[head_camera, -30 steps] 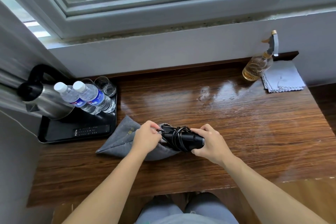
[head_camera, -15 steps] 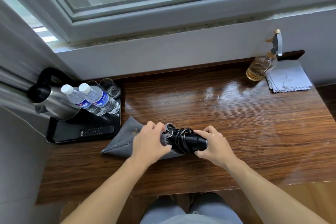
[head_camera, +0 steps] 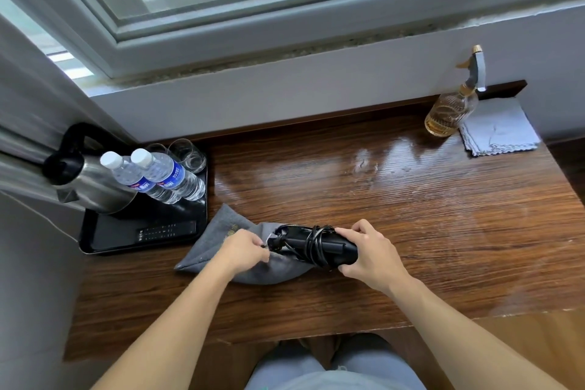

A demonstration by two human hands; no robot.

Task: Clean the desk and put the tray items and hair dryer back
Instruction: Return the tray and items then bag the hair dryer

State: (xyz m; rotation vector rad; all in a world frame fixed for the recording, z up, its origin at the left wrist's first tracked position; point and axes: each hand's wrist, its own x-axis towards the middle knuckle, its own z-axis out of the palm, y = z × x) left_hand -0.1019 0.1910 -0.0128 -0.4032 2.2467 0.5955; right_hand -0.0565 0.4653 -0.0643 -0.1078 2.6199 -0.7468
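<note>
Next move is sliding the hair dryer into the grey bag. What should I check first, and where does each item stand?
1. Grip: the right hand holds the hair dryer round its body: ok.
2. Mouth: the left hand pinches the rim of the bag: ok.
3. The cord is wound round the dryer: ok.
4. Plug tucked away: cannot tell, it is hidden by the left hand's fingers.
5. Dryer inside the bag: not ok, only its tip is at the mouth.
6. The desk is dry: cannot tell, the surface is glossy.
</note>
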